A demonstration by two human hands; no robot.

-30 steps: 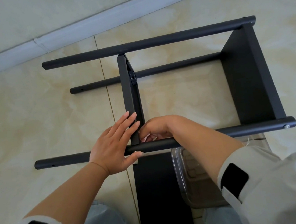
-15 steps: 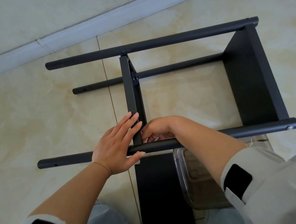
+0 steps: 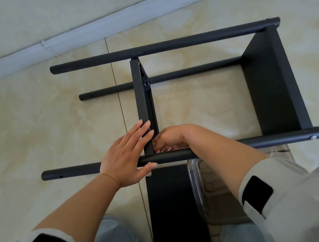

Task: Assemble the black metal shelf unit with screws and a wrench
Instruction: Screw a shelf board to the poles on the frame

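Observation:
The black metal shelf unit [image 3: 166, 46] lies on its side on the tiled floor. One shelf panel [image 3: 273, 89] is fixed at the right between the tubes. A middle shelf panel [image 3: 142, 95] stands on edge between the far tube and the near tube [image 3: 255, 142]. My left hand [image 3: 125, 160] lies flat over the near tube, straight fingers pressing the middle panel's edge. My right hand [image 3: 168, 137] is curled behind the tube at the joint; what its fingers hold is hidden. A screw head [image 3: 312, 137] shows at the near tube's right end.
A loose black shelf panel [image 3: 175, 207] lies on the floor between my knees. Beside it on the right stands a clear plastic box [image 3: 211, 194]. A white skirting board [image 3: 86, 28] and wall run along the far side.
The view has drifted slightly, so the frame sits a little lower and to the right. Both hands stay at the joint of the middle panel and the near tube.

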